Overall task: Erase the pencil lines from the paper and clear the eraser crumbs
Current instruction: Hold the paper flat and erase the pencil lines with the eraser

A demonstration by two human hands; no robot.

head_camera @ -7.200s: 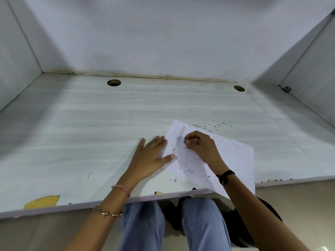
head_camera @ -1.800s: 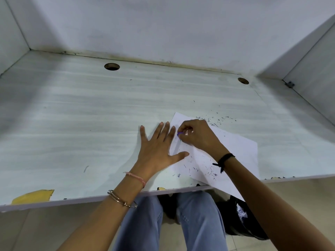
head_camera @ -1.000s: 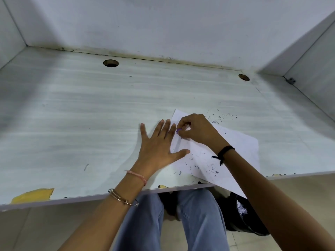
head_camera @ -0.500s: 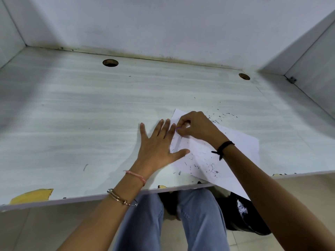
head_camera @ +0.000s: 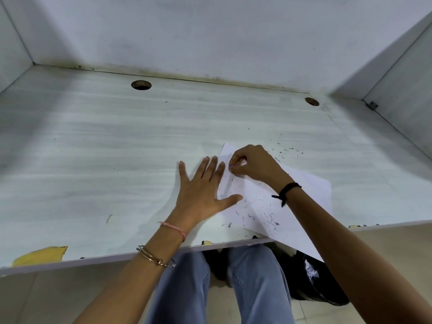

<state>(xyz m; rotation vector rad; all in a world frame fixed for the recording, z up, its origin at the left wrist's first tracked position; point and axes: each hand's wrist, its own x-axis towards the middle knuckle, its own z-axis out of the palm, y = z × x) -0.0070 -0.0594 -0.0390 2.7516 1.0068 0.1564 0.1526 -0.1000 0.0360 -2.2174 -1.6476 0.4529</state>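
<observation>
A white sheet of paper lies at an angle on the pale desk, its near corner hanging over the front edge. My left hand lies flat with fingers spread on the paper's left edge, pinning it down. My right hand pinches a small purple eraser against the paper's far left corner; only its tip shows between my fingers. Dark eraser crumbs are scattered on the sheet's near part, and more crumbs lie on the desk just beyond the sheet.
Two round cable holes sit near the desk's back wall. Side panels close in the desk left and right. A yellow patch marks the front left edge. My knees and a dark bag are below the desk.
My right hand with the eraser has worked slightly up and left toward the paper's far corner. The left hand stays flat in place. The view has shifted a little.
</observation>
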